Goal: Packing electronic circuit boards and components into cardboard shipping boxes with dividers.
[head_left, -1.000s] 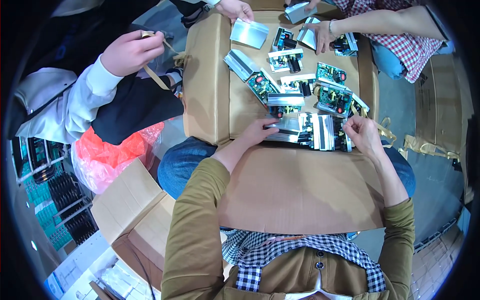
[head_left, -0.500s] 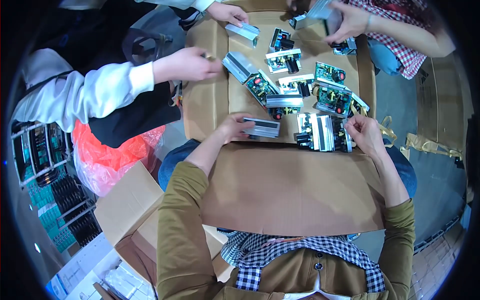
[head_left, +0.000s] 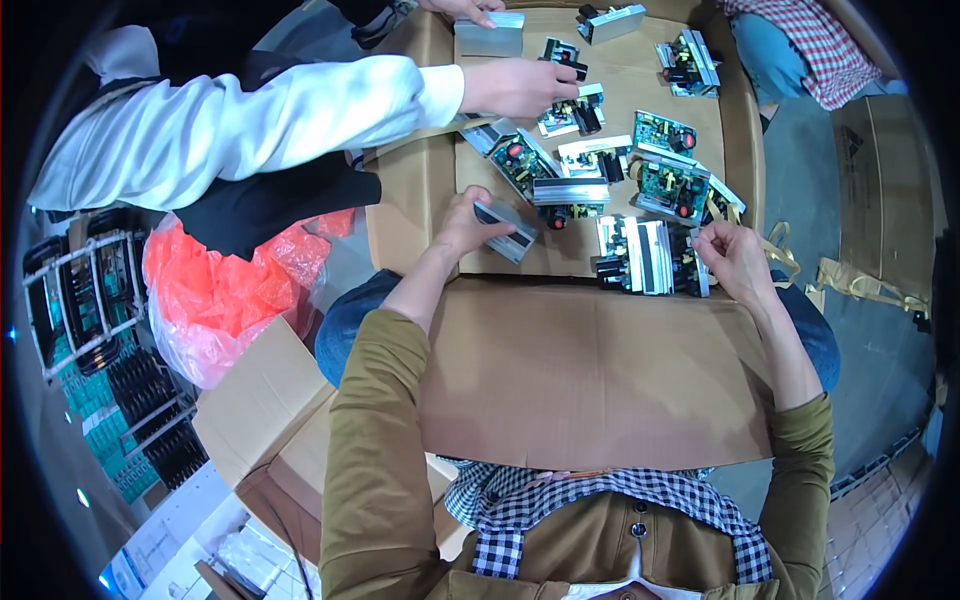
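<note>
My left hand [head_left: 463,228] holds a circuit board with a silver heat sink [head_left: 510,238], tilted, just above the near left part of a cardboard box [head_left: 410,215]. My right hand [head_left: 732,262] is closed, its curled fingertips at the right end of a tight row of heat-sink boards [head_left: 640,256]; whether they pinch anything is hidden. Between my hands and beyond lie several loose green boards, among them a board with a red part [head_left: 672,190] and a board with a silver heat sink [head_left: 570,192].
From the left a co-worker's hand [head_left: 520,87] reaches over the box to a board. Another hand [head_left: 465,8] touches a heat sink [head_left: 490,35] at the far left. A cardboard flap [head_left: 590,380] covers my lap. Pink plastic bags [head_left: 235,300] and an open carton [head_left: 265,400] stand left.
My left hand has shifted slightly up and left, tilting its board. The left co-worker's hand has reached farther right. The right co-worker's hands have left the view; my right hand has barely moved.
</note>
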`<state>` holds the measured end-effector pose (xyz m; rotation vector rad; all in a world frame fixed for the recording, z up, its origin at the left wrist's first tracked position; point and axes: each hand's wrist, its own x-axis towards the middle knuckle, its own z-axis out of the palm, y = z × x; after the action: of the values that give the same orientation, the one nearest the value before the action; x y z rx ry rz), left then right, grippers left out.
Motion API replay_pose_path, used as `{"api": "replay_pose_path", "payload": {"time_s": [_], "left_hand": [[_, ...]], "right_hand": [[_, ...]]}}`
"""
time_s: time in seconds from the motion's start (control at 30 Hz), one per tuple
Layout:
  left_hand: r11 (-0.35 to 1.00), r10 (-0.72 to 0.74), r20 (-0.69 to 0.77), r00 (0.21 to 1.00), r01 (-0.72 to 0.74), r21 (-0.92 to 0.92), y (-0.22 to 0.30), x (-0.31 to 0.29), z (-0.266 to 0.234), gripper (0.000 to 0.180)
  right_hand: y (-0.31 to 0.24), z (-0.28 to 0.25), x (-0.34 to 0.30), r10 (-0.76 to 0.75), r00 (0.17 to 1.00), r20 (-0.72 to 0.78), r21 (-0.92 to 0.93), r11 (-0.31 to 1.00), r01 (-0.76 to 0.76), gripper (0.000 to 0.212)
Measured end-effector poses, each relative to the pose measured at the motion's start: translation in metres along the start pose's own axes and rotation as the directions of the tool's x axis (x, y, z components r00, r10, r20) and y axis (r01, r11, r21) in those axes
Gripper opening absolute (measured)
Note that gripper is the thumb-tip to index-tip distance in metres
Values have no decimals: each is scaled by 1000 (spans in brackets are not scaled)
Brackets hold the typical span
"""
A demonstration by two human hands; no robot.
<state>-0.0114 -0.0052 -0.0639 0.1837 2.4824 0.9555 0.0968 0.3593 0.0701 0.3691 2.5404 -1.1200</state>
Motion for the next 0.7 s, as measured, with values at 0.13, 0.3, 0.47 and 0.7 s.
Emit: {"api": "replay_pose_path", "payload": {"time_s": [0.13,0.3,0.47,0.7], "left_hand": [[996,28,-20,999,-26,81,-2,-8,-2,51],[971,-6,126,992,-24,236,6,15,-30,52],[877,137,72,988,-155,454,25,23,-50,45],[483,756,291,587,-799,357,128,-12,36,9]], "right_hand": [[0,-1,5,5,1000,5,12,1000,-5,13],[15,-14,9,-67,995,-73,40,997,70,12],[21,-45,10,-12,995,-97,11,1000,13,11],[34,-75,0,110,966,-235,93,992,-91,10]]}}
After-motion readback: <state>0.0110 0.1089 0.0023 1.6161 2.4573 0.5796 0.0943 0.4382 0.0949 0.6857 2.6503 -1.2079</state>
